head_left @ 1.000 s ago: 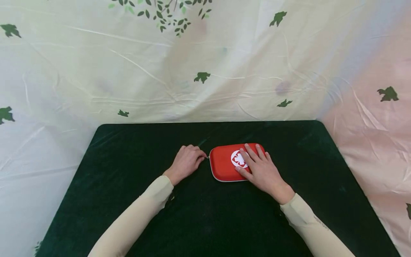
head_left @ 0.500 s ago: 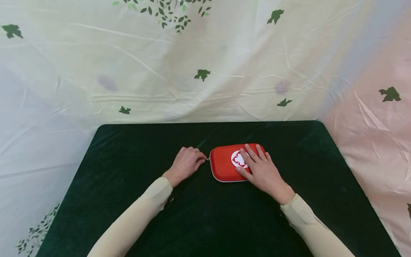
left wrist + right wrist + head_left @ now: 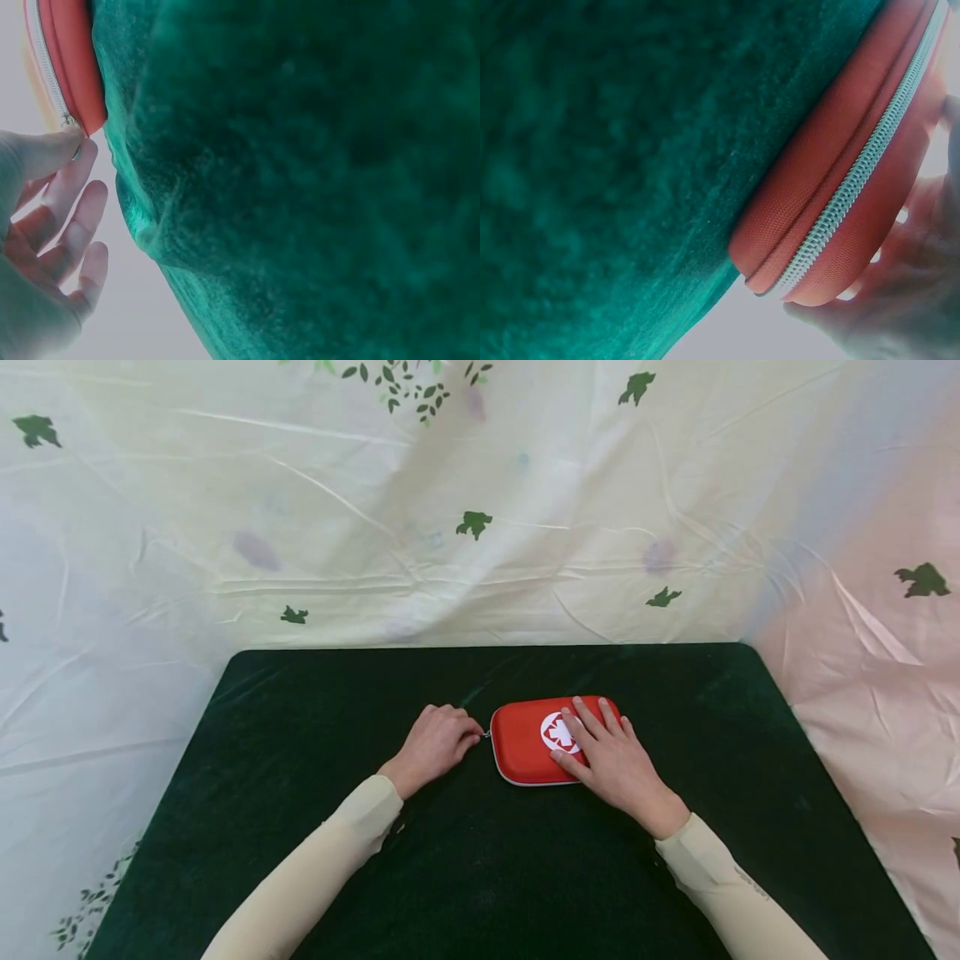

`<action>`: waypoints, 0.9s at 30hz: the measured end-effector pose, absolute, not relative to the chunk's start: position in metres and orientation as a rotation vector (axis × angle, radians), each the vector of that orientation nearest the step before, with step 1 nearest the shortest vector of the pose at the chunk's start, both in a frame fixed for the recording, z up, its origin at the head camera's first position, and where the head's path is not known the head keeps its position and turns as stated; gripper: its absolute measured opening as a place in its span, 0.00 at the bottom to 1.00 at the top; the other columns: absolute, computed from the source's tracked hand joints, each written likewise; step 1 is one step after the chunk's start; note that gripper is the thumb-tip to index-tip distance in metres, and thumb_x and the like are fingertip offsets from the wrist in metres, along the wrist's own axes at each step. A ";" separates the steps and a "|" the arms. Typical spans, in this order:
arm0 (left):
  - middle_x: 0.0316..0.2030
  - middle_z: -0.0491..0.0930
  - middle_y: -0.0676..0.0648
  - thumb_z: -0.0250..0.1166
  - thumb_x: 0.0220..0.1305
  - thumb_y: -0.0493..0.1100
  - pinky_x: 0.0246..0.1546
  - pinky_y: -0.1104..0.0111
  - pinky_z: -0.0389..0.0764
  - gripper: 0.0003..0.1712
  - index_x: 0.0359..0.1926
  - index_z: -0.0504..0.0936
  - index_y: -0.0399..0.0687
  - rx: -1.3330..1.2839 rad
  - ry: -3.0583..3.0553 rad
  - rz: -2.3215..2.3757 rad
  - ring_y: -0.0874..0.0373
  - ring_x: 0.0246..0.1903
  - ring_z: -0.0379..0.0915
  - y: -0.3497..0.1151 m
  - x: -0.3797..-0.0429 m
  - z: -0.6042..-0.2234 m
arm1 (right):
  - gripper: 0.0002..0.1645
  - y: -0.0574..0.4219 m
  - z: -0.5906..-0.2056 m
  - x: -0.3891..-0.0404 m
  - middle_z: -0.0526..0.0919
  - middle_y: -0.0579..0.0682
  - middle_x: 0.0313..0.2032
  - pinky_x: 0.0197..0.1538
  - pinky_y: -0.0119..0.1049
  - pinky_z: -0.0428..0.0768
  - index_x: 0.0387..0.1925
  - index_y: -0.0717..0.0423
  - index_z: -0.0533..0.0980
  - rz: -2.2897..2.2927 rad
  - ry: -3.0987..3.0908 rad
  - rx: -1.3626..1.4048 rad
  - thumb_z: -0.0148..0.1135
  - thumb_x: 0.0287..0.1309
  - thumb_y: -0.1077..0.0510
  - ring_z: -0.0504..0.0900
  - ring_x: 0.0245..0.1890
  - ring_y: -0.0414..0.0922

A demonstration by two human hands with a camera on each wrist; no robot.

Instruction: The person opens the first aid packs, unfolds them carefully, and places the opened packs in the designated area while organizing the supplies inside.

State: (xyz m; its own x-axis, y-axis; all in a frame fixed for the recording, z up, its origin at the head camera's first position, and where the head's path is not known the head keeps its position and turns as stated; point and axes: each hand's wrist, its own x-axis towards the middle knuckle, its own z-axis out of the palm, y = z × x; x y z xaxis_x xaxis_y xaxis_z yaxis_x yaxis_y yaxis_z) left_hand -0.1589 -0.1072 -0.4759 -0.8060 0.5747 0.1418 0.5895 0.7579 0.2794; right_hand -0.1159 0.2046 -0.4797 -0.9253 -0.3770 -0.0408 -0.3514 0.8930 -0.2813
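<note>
A red zippered first-aid case (image 3: 517, 743) with a white round emblem (image 3: 557, 732) lies flat on the dark green table. My left hand (image 3: 437, 745) is at its left end, thumb and forefinger pinching the zipper pull (image 3: 73, 127); the other fingers are loosely bent. Spread over the right part of the lid, my right hand (image 3: 618, 764) rests with straight fingers and covers part of the emblem. The right wrist view shows the silvery zipper (image 3: 847, 191) with its teeth joined along the near side.
A dark green velvety cloth (image 3: 480, 877) covers the table, with its far edge against a pale curtain (image 3: 360, 527) printed with leaves and green bird shapes. Pinkish cloth (image 3: 877, 677) hangs on the right.
Both hands and the case stay almost in place. The left hand has sunk very slightly toward the near side, still pinching the pull; the curtain shifts a little.
</note>
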 end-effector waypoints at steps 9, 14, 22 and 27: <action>0.41 0.87 0.52 0.70 0.69 0.44 0.50 0.59 0.77 0.08 0.47 0.90 0.52 -0.992 -2.892 -0.490 0.56 0.42 0.79 -0.107 -0.156 -0.474 | 0.49 0.206 -0.476 -0.116 0.48 0.55 0.82 0.74 0.72 0.47 0.81 0.48 0.56 -0.434 2.961 -0.591 0.53 0.71 0.30 0.41 0.79 0.67; 0.41 0.87 0.52 0.70 0.69 0.44 0.50 0.59 0.77 0.08 0.47 0.90 0.53 -1.012 -2.906 -0.494 0.57 0.42 0.79 -0.107 -0.156 -0.469 | 0.48 0.206 -0.472 -0.117 0.48 0.55 0.82 0.74 0.72 0.47 0.81 0.49 0.56 -0.435 2.949 -0.591 0.52 0.71 0.30 0.41 0.80 0.67; 0.41 0.86 0.53 0.70 0.69 0.45 0.51 0.59 0.77 0.09 0.48 0.89 0.53 -1.045 -2.942 -0.523 0.58 0.42 0.79 -0.107 -0.160 -0.462 | 0.48 0.207 -0.467 -0.124 0.48 0.55 0.82 0.74 0.72 0.46 0.81 0.48 0.56 -0.438 2.924 -0.584 0.51 0.71 0.29 0.41 0.80 0.67; 0.41 0.86 0.52 0.70 0.68 0.44 0.51 0.59 0.77 0.09 0.48 0.89 0.52 -1.055 -2.950 -0.548 0.58 0.42 0.79 -0.107 -0.165 -0.461 | 0.49 0.209 -0.466 -0.132 0.48 0.55 0.82 0.74 0.72 0.46 0.81 0.48 0.56 -0.445 2.913 -0.590 0.50 0.71 0.28 0.41 0.80 0.67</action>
